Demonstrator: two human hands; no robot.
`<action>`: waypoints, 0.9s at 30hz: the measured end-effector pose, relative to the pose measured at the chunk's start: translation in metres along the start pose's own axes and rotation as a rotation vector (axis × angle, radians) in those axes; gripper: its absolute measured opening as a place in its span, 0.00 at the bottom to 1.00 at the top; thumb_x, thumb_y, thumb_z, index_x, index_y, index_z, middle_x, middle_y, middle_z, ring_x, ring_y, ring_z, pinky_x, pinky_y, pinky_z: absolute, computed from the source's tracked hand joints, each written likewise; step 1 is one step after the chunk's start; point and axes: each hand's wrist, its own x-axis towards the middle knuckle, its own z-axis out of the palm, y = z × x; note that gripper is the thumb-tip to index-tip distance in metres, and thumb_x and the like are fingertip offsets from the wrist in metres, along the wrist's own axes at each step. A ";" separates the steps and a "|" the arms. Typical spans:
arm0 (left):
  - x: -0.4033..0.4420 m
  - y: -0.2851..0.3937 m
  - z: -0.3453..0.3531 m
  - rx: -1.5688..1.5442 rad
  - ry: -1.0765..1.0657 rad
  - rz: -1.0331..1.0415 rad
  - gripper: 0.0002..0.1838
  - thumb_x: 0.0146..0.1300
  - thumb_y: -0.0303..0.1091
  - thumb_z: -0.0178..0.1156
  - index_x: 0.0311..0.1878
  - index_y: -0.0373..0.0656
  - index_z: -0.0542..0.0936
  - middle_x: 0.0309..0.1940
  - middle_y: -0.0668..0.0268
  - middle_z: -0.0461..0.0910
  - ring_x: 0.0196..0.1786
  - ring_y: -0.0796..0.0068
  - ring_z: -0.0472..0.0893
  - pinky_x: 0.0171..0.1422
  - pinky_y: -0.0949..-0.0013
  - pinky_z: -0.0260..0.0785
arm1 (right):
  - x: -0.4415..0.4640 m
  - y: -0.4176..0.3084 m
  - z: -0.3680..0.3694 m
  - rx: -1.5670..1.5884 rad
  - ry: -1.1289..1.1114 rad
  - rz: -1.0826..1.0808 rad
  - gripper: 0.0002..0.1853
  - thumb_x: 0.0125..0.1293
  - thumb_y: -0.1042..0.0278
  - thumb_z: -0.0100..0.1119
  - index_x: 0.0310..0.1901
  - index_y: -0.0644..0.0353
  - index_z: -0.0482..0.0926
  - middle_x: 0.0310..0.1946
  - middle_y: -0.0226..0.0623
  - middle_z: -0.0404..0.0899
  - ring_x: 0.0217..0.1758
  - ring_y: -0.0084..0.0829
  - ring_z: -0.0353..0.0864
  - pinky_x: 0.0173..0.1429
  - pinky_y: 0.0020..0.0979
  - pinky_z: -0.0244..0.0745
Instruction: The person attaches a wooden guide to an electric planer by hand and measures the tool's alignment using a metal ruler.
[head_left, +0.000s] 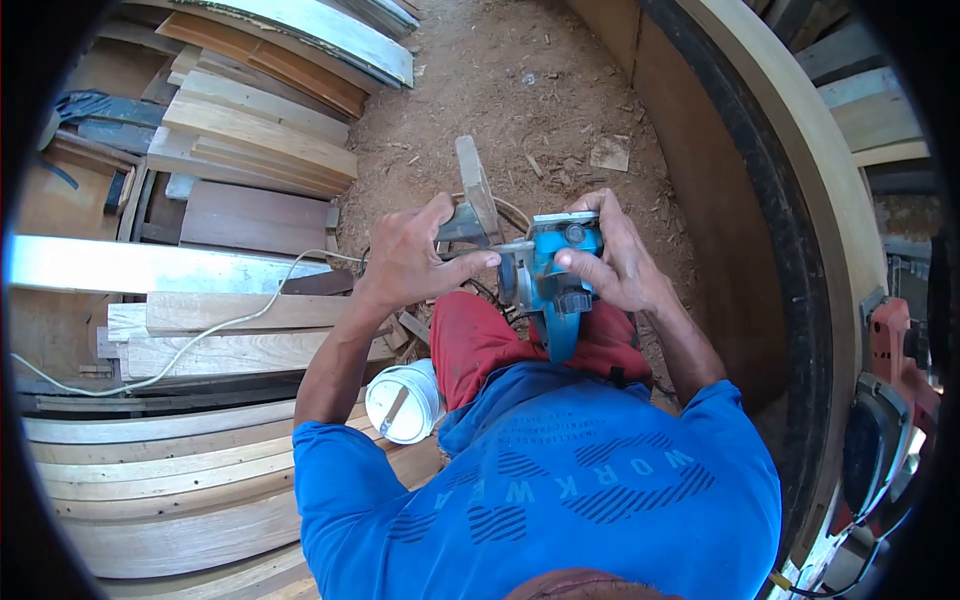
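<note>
Clasping a blue power tool [562,335] in the right hand [625,265], seemingly to keep it steady. Curling the left hand [402,255] around a grey piece [461,226] just left.

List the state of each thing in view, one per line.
Blue power tool: held; running or off unclear
Right hand: closed on the tool
Left hand: fingers bent, grip unclear
White bucket: upright
Light boards: stacked
Pale cord: slack, draped over wood
Wood shavings: scattered
</note>
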 end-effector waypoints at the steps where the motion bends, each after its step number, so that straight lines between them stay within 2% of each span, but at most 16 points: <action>1: -0.001 0.004 -0.003 0.000 0.000 -0.022 0.33 0.53 0.64 0.81 0.36 0.43 0.78 0.22 0.59 0.78 0.26 0.51 0.82 0.31 0.54 0.73 | 0.006 -0.004 -0.004 -0.013 -0.019 0.006 0.30 0.70 0.51 0.73 0.56 0.66 0.69 0.44 0.44 0.76 0.48 0.37 0.77 0.55 0.42 0.73; 3: -0.004 0.019 -0.016 0.040 -0.009 -0.084 0.32 0.53 0.63 0.80 0.37 0.44 0.78 0.23 0.58 0.80 0.27 0.50 0.84 0.32 0.52 0.73 | 0.014 -0.007 -0.007 0.004 -0.050 0.010 0.28 0.70 0.52 0.72 0.56 0.65 0.70 0.43 0.42 0.74 0.47 0.34 0.75 0.53 0.40 0.72; 6: -0.002 0.040 -0.028 0.119 -0.032 -0.088 0.29 0.55 0.55 0.82 0.47 0.43 0.81 0.29 0.56 0.86 0.33 0.50 0.88 0.37 0.51 0.78 | 0.024 -0.002 -0.017 0.089 -0.081 -0.002 0.26 0.72 0.51 0.71 0.55 0.64 0.70 0.42 0.38 0.73 0.46 0.29 0.72 0.52 0.36 0.71; 8: 0.005 0.052 -0.029 0.171 -0.047 -0.104 0.30 0.57 0.53 0.80 0.50 0.42 0.80 0.31 0.54 0.87 0.34 0.47 0.89 0.38 0.49 0.79 | 0.034 0.008 -0.027 0.142 -0.142 -0.008 0.26 0.73 0.50 0.70 0.55 0.63 0.71 0.42 0.35 0.72 0.47 0.27 0.71 0.52 0.33 0.70; 9: 0.005 0.055 -0.026 0.197 -0.064 -0.115 0.30 0.58 0.53 0.80 0.52 0.41 0.79 0.32 0.52 0.87 0.35 0.45 0.89 0.39 0.47 0.79 | 0.037 0.013 -0.030 0.264 -0.203 0.077 0.28 0.73 0.46 0.69 0.56 0.62 0.71 0.43 0.31 0.72 0.48 0.24 0.71 0.52 0.30 0.69; 12: 0.009 0.054 -0.011 0.269 -0.132 -0.080 0.30 0.60 0.51 0.77 0.54 0.40 0.77 0.35 0.49 0.88 0.38 0.41 0.88 0.42 0.43 0.79 | 0.035 0.045 -0.021 0.357 -0.279 0.185 0.28 0.74 0.46 0.70 0.57 0.62 0.71 0.45 0.29 0.72 0.49 0.23 0.71 0.54 0.28 0.69; 16: 0.011 0.046 0.002 0.286 -0.196 -0.123 0.29 0.61 0.50 0.75 0.55 0.40 0.76 0.36 0.48 0.88 0.40 0.39 0.88 0.44 0.41 0.79 | 0.022 0.054 -0.001 0.450 -0.160 0.174 0.29 0.76 0.48 0.68 0.62 0.63 0.71 0.52 0.32 0.74 0.58 0.25 0.73 0.65 0.31 0.70; 17: 0.012 0.046 0.001 0.289 -0.188 -0.125 0.29 0.61 0.50 0.75 0.55 0.40 0.76 0.36 0.47 0.88 0.40 0.39 0.88 0.45 0.40 0.79 | 0.019 0.048 -0.002 0.376 -0.108 0.161 0.35 0.74 0.47 0.70 0.68 0.66 0.69 0.58 0.42 0.76 0.64 0.31 0.75 0.71 0.36 0.69; 20: 0.016 0.050 -0.009 0.300 -0.172 -0.114 0.29 0.61 0.49 0.75 0.55 0.39 0.76 0.35 0.46 0.87 0.41 0.38 0.88 0.47 0.40 0.79 | -0.006 0.005 0.006 -0.034 0.195 0.167 0.42 0.70 0.46 0.73 0.72 0.70 0.67 0.62 0.55 0.77 0.67 0.45 0.78 0.74 0.44 0.70; 23: 0.020 0.055 -0.012 0.272 -0.209 -0.114 0.29 0.61 0.47 0.75 0.55 0.38 0.76 0.34 0.45 0.87 0.42 0.38 0.88 0.48 0.39 0.79 | -0.035 -0.035 0.023 -0.623 0.077 0.259 0.46 0.66 0.47 0.76 0.74 0.72 0.66 0.62 0.65 0.77 0.67 0.58 0.78 0.73 0.50 0.71; 26: 0.020 0.053 -0.011 0.245 -0.225 -0.078 0.30 0.60 0.46 0.74 0.59 0.38 0.76 0.35 0.45 0.87 0.43 0.38 0.88 0.49 0.40 0.80 | -0.029 -0.030 0.039 -0.509 0.189 0.545 0.46 0.66 0.48 0.76 0.74 0.73 0.67 0.61 0.65 0.78 0.67 0.60 0.79 0.73 0.50 0.72; 27: 0.019 0.051 -0.010 0.239 -0.220 -0.057 0.31 0.60 0.46 0.74 0.60 0.37 0.77 0.36 0.45 0.88 0.44 0.38 0.89 0.50 0.40 0.80 | -0.026 -0.022 0.038 -0.483 0.220 0.464 0.44 0.65 0.50 0.76 0.73 0.73 0.69 0.61 0.63 0.80 0.67 0.57 0.80 0.73 0.49 0.72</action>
